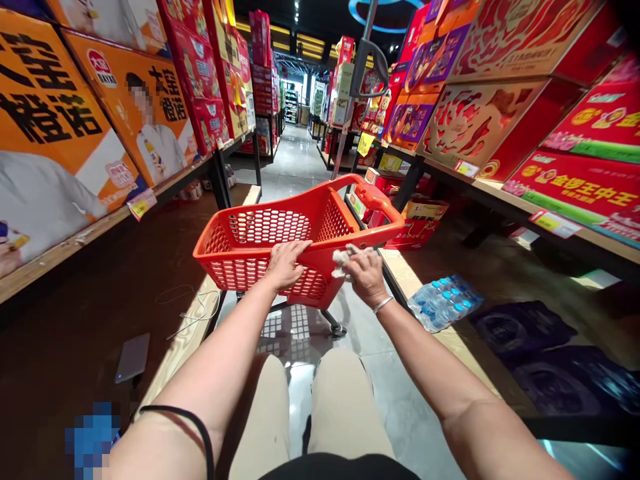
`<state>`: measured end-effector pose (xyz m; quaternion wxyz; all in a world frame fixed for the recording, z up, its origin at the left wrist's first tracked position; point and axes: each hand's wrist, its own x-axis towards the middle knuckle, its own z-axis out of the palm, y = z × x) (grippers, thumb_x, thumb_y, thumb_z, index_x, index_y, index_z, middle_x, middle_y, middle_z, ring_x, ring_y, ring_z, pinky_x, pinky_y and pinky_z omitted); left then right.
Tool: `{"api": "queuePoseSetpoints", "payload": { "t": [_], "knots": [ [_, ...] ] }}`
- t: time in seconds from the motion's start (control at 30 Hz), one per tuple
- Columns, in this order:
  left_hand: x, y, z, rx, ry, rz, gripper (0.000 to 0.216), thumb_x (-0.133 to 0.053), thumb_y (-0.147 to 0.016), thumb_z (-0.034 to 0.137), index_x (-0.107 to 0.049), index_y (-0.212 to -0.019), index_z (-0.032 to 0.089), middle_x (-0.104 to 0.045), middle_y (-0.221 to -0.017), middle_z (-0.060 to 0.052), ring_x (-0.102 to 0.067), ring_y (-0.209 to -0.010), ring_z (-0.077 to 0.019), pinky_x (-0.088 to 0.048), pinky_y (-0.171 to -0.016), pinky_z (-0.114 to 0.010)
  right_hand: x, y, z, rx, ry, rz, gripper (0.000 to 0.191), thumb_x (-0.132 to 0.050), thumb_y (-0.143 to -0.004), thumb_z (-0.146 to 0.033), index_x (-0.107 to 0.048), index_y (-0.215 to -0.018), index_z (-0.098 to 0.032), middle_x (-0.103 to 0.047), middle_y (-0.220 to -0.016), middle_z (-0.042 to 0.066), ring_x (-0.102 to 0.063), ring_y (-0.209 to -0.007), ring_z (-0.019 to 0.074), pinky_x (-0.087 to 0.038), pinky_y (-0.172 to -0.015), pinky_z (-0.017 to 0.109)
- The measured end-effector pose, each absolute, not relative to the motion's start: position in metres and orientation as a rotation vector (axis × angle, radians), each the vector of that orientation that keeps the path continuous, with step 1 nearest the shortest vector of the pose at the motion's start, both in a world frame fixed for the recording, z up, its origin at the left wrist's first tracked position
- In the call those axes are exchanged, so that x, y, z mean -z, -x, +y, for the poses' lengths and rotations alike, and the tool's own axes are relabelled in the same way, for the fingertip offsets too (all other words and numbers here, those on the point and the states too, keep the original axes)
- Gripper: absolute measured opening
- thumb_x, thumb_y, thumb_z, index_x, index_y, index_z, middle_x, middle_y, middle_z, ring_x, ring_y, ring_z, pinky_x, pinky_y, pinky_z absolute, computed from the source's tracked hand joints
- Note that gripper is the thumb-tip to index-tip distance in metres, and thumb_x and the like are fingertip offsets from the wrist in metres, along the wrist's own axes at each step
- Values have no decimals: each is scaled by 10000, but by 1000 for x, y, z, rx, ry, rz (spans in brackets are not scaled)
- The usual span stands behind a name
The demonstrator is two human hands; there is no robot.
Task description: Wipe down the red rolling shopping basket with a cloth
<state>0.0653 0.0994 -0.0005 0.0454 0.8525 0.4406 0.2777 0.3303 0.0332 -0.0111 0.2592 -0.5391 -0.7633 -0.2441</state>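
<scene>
A red plastic shopping cart (pixel 280 223) with a perforated basket stands sideways in front of me, its handle at the right. On its near rim rests my left hand (pixel 287 265), fingers hooked over the edge. My right hand (pixel 366 272), with a band at the wrist, grips a crumpled whitish cloth (pixel 343 261) against the cart's side, below the handle. The part of the cloth under my palm is hidden. Nothing shows inside the visible part of the basket.
Shelves of boxed goods flank the aisle, with orange cartons (pixel 130 100) left and red gift boxes (pixel 575 180) right. A shrink-wrapped bottle pack (pixel 445 302) lies low at right. A phone (pixel 133 358) and white cable (pixel 197 307) are at left. A metal pole (pixel 341 150) rises behind the cart.
</scene>
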Motion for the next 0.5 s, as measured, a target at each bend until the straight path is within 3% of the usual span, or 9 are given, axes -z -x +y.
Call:
{"api": "queuePoseSetpoints", "payload": {
  "t": [0.13, 0.27, 0.37, 0.5],
  "knots": [
    [-1, -63, 94, -864, -2604, 1348, 705, -512, -780, 169, -506, -1476, 278, -609, -1417, -50, -522, -1296, -259, -284, -1160, -457, -56, -344, 35, 792, 1532, -1759, 399, -532, -941, -236, -653, -1320, -263, -607, -1286, 134, -469, -1189, 304, -357, -1014, 483],
    [-2, -63, 89, -891, -2598, 1339, 694, -520, -782, 184, -512, -1469, 274, -608, -1419, -56, -527, -1292, -265, -292, -1157, -459, -76, -327, 28, 733, 1658, -1861, 410, -573, -839, -170, -684, -1222, -265, -459, -1527, 118, -347, -1385, 376, -308, -1054, 572],
    [-2, -63, 88, -909, -2582, 1368, 659, -536, -798, 229, -524, -1454, 291, -614, -1400, -56, -528, -1288, -275, -283, -1167, -472, -68, -298, 23, 694, 1663, -1982, 364, -580, -849, -167, -675, -1193, -239, -503, -1508, 118, -346, -1394, 373, -262, -1082, 590],
    [-1, -59, 85, -895, -2580, 1396, 643, -545, -811, 259, -527, -1453, 288, -616, -1388, -67, -533, -1270, -287, -289, -1160, -486, -63, -271, 21, 685, 1477, -2234, 325, -476, -990, -255, -642, -1270, -270, -609, -1397, 100, -466, -1250, 304, -267, -1076, 511]
  ]
}}
